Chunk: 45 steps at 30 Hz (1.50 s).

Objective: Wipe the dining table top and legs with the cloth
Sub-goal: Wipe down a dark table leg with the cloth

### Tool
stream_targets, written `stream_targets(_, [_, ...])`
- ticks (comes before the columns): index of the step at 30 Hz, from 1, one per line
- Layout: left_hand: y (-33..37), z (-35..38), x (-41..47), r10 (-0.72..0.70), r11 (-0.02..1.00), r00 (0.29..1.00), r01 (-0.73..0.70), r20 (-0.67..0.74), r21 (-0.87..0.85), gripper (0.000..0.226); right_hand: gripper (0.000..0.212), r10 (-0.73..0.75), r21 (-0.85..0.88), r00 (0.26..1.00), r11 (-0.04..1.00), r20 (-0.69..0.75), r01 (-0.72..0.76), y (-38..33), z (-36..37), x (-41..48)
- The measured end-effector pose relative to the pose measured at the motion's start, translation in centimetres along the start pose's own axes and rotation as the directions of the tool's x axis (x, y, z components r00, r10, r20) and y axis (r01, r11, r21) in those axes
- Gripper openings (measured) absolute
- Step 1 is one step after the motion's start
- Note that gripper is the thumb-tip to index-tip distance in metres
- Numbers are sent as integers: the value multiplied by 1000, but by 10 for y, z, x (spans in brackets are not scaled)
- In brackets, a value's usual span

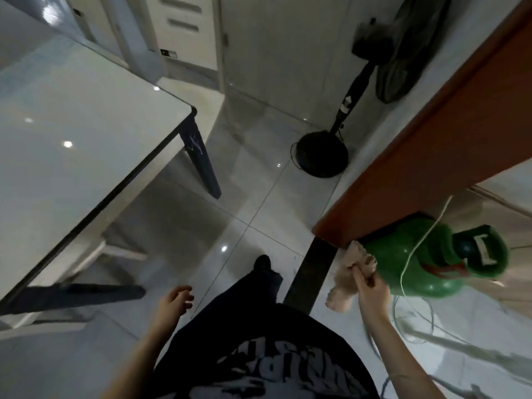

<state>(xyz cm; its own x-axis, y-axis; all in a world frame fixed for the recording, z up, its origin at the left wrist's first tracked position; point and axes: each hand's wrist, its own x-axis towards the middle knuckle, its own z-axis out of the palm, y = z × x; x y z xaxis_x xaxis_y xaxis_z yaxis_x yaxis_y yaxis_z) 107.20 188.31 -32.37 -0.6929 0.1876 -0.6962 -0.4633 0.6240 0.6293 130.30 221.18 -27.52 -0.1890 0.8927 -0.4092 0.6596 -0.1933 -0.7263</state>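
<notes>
— Pinching the crumpled beige cloth [342, 286] between thumb and curled fingers, the right hand [371, 286] is holding it up at the near right, with most of the fabric hanging below the fingers.
— And the left hand [175, 300]?
— It is hanging low at the near centre, fingers loosely bent, holding nothing.
— Where is the cloth sitting relative to the glossy white dining table with the dark rim [72, 110]?
— Well apart. The table is filling the left side, its dark tapered legs [201, 162] standing on the pale tiled floor [259, 203]. The cloth is hovering just beside a round green gas cylinder [391, 254], below a reddish-brown wooden panel [431, 139].
— Any writing?
— White lettering is showing on the person's black shirt [259, 341], but it is upside down and too blurred to read. A small white label on the pole of the black pedestal fan [322, 156] at the far right is likewise unreadable.
</notes>
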Motion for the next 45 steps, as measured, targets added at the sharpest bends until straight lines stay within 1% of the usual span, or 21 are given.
stream_targets(3, [78, 12, 42, 90, 996, 995, -89, 31, -12, 20, 17, 10, -50, 1000, 999, -27, -11, -40, 3, 49])
stream_targets(5, [124, 17, 70, 175, 984, 983, -176, 56, 14, 21, 19, -18, -66, 1000, 998, -20, 17, -71, 8, 79])
stream_targets(7, [165, 21, 93, 229, 973, 972, -231, 56, 27, 20, 17, -68, -82, 998, 994, 10, 68, -101, 17, 107])
stream_targets(10, [211, 28, 119, 248, 968, 969, -248, -5, -23, 19, 14, -149, -112, 987, 982, 53, 154, -146, 41, 153])
stream_targets(13, [235, 32, 134, 240, 965, 968, -247, -78, -87, 19, 28, -194, -138, 969, 967, 155, 216, -189, 79, 207])
stream_targets(15, [235, 34, 143, 183, 969, 972, -203, -146, -138, 19, 31, -233, -141, 939, 951, 253, 274, -222, 110, 241])
stream_targets(17, [230, 36, 147, 90, 965, 970, -141, -226, -220, 20, 32, -291, -134, 891, 925, 347, 354, -261, 142, 268])
stream_targets(19, [225, 39, 144, -17, 954, 951, -77, -307, -290, 21, 33, -340, -82, 837, 908, 429, 411, -298, 176, 292])
stream_targets(22, [223, 46, 136, -148, 918, 907, -22, -394, -395, 16, 34, -364, -68, 774, 884, 517, 462, -345, 226, 320])
stream_targets(25, [227, 55, 139, -260, 867, 858, 6, -442, -498, 18, 32, -367, -64, 712, 864, 599, 499, -381, 272, 333])
stream_targets(27, [230, 58, 151, -303, 846, 844, 24, -442, -533, 21, 28, -372, -44, 658, 851, 654, 524, -398, 300, 334])
stream_targets(30, [233, 59, 182, -326, 835, 849, 52, -416, -548, 22, 23, -372, 3, 594, 849, 713, 528, -407, 340, 334])
stream_targets(34, [232, 48, 253, -271, 864, 892, 59, -363, -500, 20, 13, -369, 31, 536, 843, 759, 536, -388, 400, 339])
stream_targets(36, [227, 41, 297, -225, 885, 909, 41, -350, -463, 16, 14, -357, 52, 525, 860, 772, 508, -367, 432, 340])
stream_targets(39, [203, 42, 366, -129, 924, 923, -21, -363, -381, 18, 13, -364, 111, 488, 874, 793, 472, -329, 481, 342])
stream_targets(40, [198, 44, 384, -113, 924, 921, -41, -373, -380, 18, 13, -364, 131, 475, 881, 801, 455, -320, 493, 342])
stream_targets(42, [187, 50, 414, -72, 910, 913, -105, -403, -402, 17, 15, -394, 174, 458, 876, 797, 450, -300, 518, 340])
stream_targets(45, [163, 58, 468, -28, 866, 887, -209, -461, -455, 20, 25, -454, 270, 417, 862, 787, 428, -268, 556, 339])
